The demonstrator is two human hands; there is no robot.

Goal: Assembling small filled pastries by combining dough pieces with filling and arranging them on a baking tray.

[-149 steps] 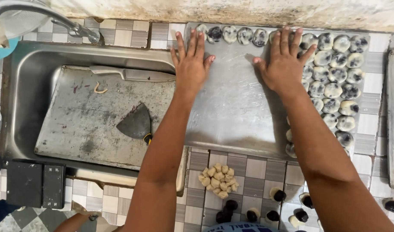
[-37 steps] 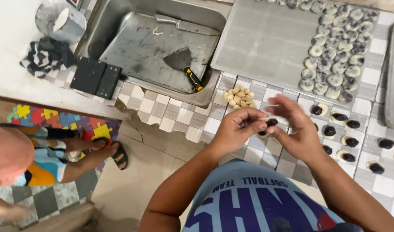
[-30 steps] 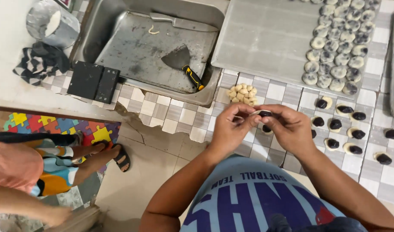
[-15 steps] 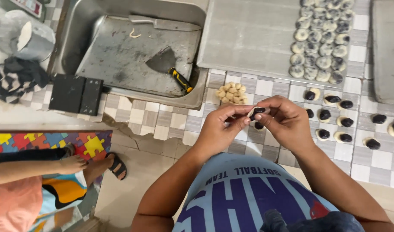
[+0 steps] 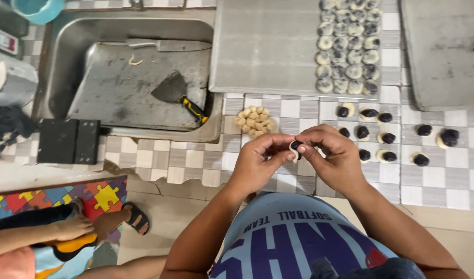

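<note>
I see both hands off the metal tray (image 5: 268,51) now, pulled back below the dough-ball pile (image 5: 253,121); left hand (image 5: 257,163) and right hand (image 5: 337,157) pinch one dark-filled dough piece (image 5: 295,147) between them.

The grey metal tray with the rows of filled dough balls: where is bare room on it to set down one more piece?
The grey metal tray is bare across its left and middle, from the steel sink edge to the rows of filled dough balls. The right strip is crowded. Both hands pinch one dark-filled dough piece.
</note>
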